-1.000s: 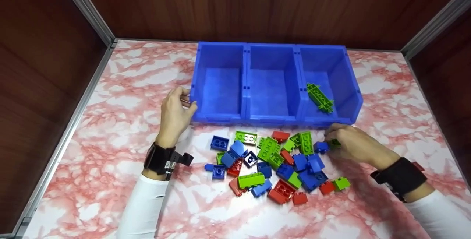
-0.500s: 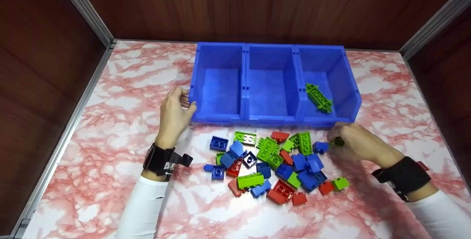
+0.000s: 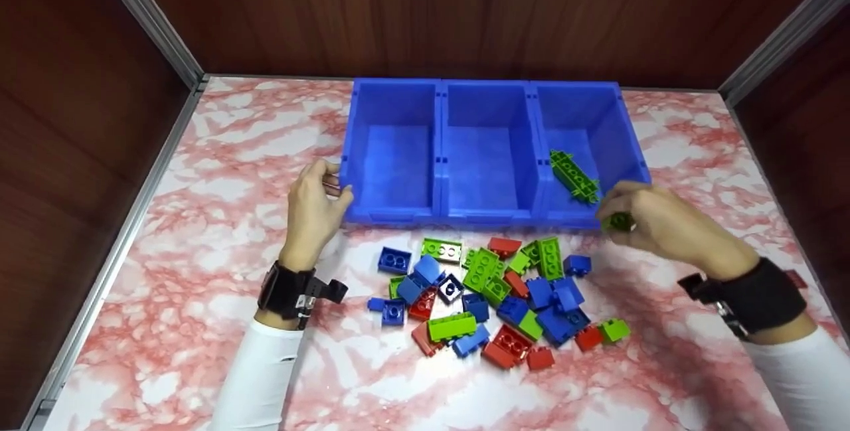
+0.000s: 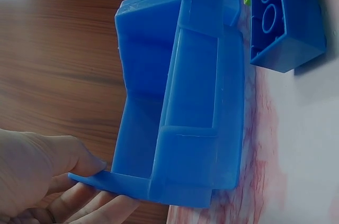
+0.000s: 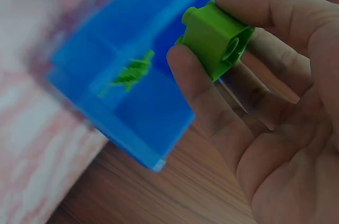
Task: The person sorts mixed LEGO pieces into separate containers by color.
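Observation:
Three joined blue bins stand at the back of the table. My left hand grips the left bin's side wall, with the thumb on the inner side and the fingers outside in the left wrist view. Between thumb and fingers, my right hand pinches a small green toy brick, its hollow underside towards the palm. That hand is at the front right corner of the right bin. Inside this bin lies a long green spiky-edged piece. The left and middle bins show bare floors.
In front of the bins lies a loose pile of red, blue and green toy bricks. A blue brick sits at its right edge. Dark wood-grain panels enclose the marbled table at the back and sides.
My right hand has lifted the small green brick from the table beside the pile and moved it up towards the right bin. My left hand stays on the left bin's wall.

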A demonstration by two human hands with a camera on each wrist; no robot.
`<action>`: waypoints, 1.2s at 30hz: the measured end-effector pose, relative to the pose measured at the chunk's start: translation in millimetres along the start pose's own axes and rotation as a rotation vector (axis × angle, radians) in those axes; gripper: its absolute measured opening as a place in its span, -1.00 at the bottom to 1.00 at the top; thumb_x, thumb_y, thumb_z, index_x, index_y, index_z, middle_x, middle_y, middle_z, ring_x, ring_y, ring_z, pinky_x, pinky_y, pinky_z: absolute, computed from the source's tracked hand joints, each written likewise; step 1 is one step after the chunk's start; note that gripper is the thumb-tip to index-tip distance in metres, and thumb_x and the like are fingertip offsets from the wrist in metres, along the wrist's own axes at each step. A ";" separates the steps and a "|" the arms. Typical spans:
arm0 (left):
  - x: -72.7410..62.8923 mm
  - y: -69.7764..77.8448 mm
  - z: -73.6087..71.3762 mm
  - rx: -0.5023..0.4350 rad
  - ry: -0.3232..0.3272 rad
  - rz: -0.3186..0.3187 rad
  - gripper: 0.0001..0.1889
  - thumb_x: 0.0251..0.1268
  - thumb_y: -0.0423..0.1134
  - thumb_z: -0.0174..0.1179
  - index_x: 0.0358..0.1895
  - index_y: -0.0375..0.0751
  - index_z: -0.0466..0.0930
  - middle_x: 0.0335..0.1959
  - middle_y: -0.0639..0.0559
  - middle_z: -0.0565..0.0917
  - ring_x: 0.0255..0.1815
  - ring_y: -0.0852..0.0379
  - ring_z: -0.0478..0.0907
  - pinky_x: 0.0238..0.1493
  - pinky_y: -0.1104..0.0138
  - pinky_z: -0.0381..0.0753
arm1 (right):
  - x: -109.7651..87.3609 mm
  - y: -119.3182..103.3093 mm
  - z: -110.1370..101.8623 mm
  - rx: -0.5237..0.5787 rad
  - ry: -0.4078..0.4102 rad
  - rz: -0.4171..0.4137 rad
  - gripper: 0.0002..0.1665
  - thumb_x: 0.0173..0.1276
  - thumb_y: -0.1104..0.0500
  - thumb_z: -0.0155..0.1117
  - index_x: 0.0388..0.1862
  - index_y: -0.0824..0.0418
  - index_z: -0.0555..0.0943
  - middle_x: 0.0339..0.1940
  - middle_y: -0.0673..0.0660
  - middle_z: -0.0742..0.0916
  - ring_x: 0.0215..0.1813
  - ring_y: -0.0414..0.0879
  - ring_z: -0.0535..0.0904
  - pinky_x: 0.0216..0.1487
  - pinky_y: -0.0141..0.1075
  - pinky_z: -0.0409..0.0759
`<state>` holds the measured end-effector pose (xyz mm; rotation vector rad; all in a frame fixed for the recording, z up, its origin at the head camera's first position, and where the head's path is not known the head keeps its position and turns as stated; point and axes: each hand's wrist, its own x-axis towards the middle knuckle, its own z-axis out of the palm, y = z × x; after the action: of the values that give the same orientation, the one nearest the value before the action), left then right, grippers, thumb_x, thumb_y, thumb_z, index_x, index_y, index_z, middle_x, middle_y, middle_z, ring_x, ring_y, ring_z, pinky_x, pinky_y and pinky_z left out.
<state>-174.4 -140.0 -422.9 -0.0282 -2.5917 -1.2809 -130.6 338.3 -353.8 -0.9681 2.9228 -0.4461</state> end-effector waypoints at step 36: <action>-0.2 -0.2 1.9 -0.012 0.010 0.009 -0.67 0.24 -0.50 0.33 0.07 -0.45 0.59 -0.01 -0.30 0.67 -0.05 -0.19 0.71 0.09 0.08 0.77 | 124.5 44.7 29.4 0.021 -0.148 0.138 -0.82 -0.06 0.40 0.67 -0.45 0.31 0.80 -0.42 0.25 0.85 -0.38 0.05 0.75 -0.17 0.06 0.78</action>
<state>-174.7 -138.6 -424.2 -0.0361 -2.5726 -1.2898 -253.4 291.5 -387.0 -0.7555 2.8220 -0.3795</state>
